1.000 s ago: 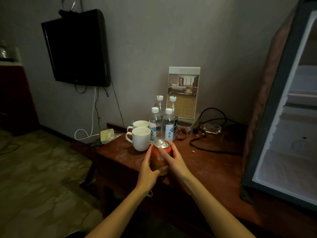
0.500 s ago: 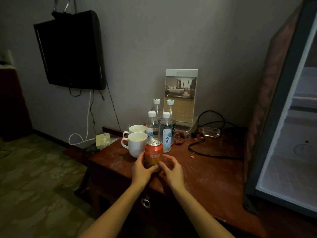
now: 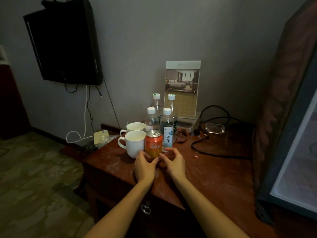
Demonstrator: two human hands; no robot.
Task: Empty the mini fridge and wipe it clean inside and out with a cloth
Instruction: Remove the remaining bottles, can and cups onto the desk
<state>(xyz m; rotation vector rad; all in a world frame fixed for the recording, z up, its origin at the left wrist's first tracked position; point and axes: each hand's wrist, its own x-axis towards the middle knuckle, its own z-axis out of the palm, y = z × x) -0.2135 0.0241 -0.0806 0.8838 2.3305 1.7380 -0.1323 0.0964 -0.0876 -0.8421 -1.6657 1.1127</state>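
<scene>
Open room: bare worktop [image 3: 214,170] runs to the right of the right hand [image 3: 173,161], as far as the black cable [image 3: 204,152] and the mini fridge [image 3: 274,109], which stands well to the right with its pale interior showing. The worktop's near edge passes under both forearms; its left edge drops off left of the left hand [image 3: 145,164], with floor beyond. Ahead of the hands it is crowded. The orange can [image 3: 153,143] stands upright on the worktop, the white mug [image 3: 135,145] tight against its left and a water bottle [image 3: 167,129] just behind it to the right. Left hand: fingers and thumb curled round the can's base, forearm reaching straight in. Right hand: curved into a C, thumb tip at the can's foot, index finger arched clear of it. I cannot tell whether it grips.
</scene>
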